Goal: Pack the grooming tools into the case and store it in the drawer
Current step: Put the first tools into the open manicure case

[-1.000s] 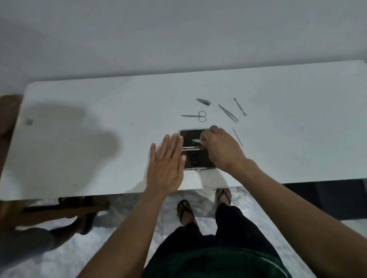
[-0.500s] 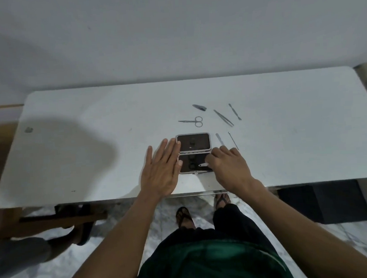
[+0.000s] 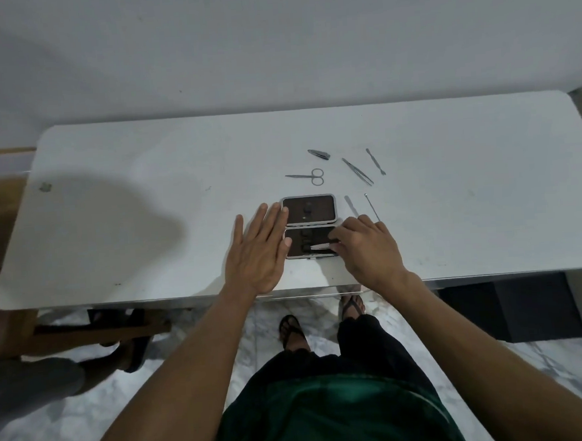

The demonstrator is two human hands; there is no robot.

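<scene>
Case [image 3: 310,226] lies opened flat near the front edge of the white surface [image 3: 147,229], its two dark-lined halves one behind the other. On the near half a small silver tool [image 3: 320,246] lies crosswise, and the right hand [image 3: 366,249] rests over that half's right end with fingers curled, the fingertips pinching the tool's right end. The left hand [image 3: 259,253] lies flat beside the case's left edge, fingers straight and together, their tips touching the rim of the far half, gripping nothing.

Just right of the far half, a flat file [image 3: 351,205] and a thin pick [image 3: 372,207] lie loose on the surface, both running back from the right hand's knuckles. Farther back sit small scissors [image 3: 309,176], handles to the right, then tweezers [image 3: 357,171] and a slim double-ended pusher [image 3: 375,161] to their right. A nail clipper [image 3: 319,154] lies farthest back. All four are well apart from the case.
</scene>
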